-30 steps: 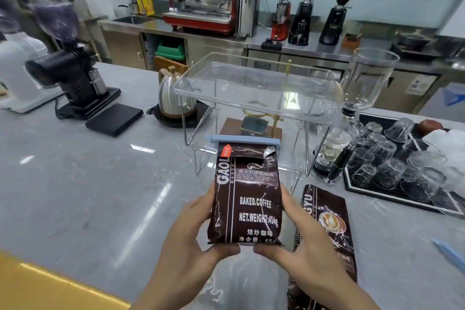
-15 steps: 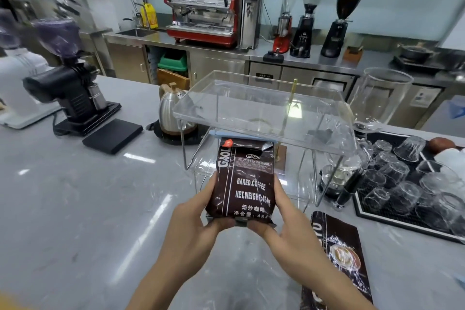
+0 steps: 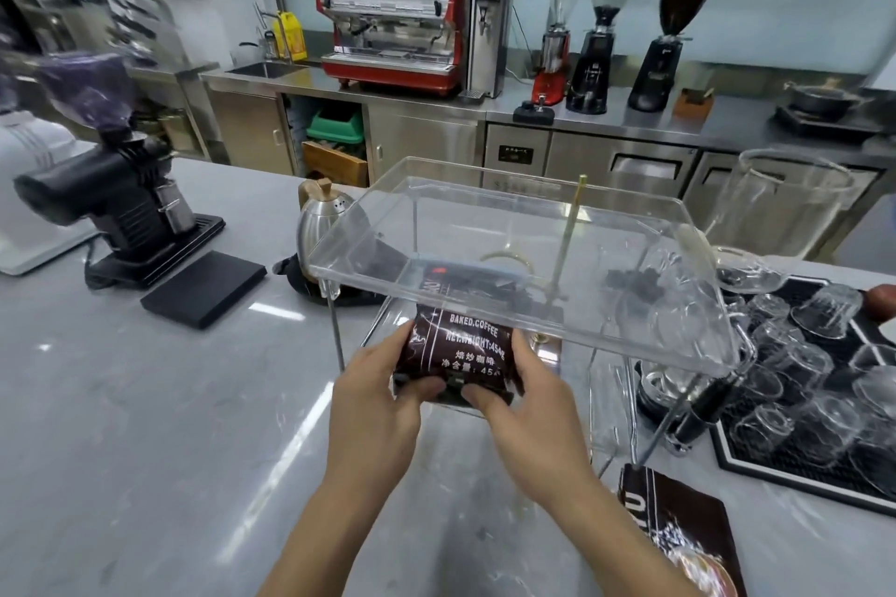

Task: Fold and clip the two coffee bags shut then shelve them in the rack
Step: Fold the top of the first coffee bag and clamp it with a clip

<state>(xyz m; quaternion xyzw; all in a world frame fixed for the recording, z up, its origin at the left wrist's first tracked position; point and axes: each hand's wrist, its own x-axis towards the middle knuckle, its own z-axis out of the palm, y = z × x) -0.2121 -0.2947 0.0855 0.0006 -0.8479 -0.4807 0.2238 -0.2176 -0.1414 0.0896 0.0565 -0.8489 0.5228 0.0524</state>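
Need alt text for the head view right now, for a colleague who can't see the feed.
Both hands, left hand and right hand, grip the clipped coffee bag at its lower end, its top under the upper tray of the clear rack on a grey counter. A second coffee bag lies flat at lower right, near a mat of upturned glasses.

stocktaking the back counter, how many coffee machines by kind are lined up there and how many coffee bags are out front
espresso machine: 1
hopper grinders: 3 (red, black, black)
coffee bags: 2 (one in both hands' grip, one lying on the counter)
total: 6
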